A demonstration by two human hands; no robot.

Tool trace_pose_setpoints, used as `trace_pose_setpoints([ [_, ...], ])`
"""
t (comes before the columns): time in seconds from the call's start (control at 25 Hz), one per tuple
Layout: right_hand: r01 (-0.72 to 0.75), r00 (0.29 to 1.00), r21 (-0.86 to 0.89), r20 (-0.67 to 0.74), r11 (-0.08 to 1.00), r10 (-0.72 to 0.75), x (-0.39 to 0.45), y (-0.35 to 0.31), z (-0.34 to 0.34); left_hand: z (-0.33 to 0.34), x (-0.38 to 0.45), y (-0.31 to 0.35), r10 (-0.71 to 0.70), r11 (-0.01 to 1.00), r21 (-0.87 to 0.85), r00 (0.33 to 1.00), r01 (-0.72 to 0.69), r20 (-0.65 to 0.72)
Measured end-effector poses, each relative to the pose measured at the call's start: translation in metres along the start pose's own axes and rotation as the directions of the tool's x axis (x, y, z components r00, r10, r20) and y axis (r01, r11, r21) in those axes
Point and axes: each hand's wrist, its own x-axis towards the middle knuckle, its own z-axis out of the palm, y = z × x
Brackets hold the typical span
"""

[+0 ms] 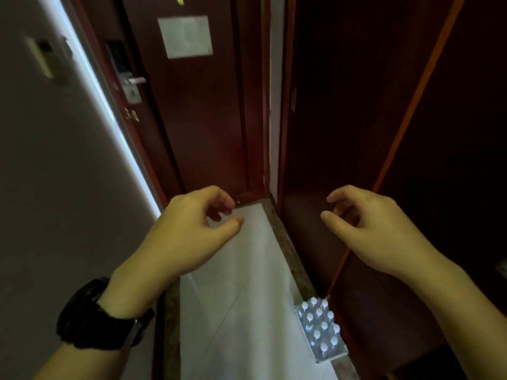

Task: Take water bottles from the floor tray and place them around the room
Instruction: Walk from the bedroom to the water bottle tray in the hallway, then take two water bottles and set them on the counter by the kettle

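Note:
A tray of several clear water bottles with white caps [319, 329] stands on the pale tiled floor [238, 297] at the lower right, against a dark wooden cabinet. My left hand [189, 229] hovers above the floor at centre left, fingers loosely curled and apart, holding nothing; a black watch sits on its wrist. My right hand [365, 223] is held out at centre right, above the cabinet's base, fingers curled and apart, also empty. Both hands are well above and beyond the tray.
A dark red room door [197, 119] with a metal handle and lock [131, 83] and a white notice [185, 37] closes the corridor ahead. A grey wall [55, 187] runs along the left. The wooden cabinet [356, 105] fills the right.

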Motion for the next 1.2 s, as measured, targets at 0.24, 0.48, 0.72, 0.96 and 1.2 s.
trace_pose_setpoints([
  [0.24, -0.264, 0.964, 0.055, 0.001, 0.963, 0.264, -0.033, 0.166, 0.134, 0.207, 0.029, -0.096, -0.016, 0.994, -0.104, 0.97, 0.043, 0.242],
  [0.48, -0.395, 0.918, -0.004, 0.005, 0.918, 0.396, -0.112, 0.338, 0.303, 0.458, 0.0, -0.225, -0.048, 0.986, -0.13, 0.92, 0.107, 0.389],
  [0.72, -0.355, 0.932, -0.184, -0.001, 0.916, 0.361, -0.162, 0.49, 0.452, 0.666, -0.022, -0.323, 0.094, 0.992, -0.113, 0.938, -0.06, 0.335],
  [0.96, -0.288, 0.881, -0.398, 0.245, 0.871, 0.404, -0.208, 0.592, 0.585, 0.854, -0.09, -0.386, 0.248, 0.968, -0.097, 0.825, -0.232, 0.507],
  [1.2, -0.415, 0.813, -0.404, 0.237, 0.815, 0.532, -0.25, 0.622, 0.684, 0.939, -0.141, -0.416, 0.162, 0.98, -0.187, 0.806, -0.065, 0.569],
])
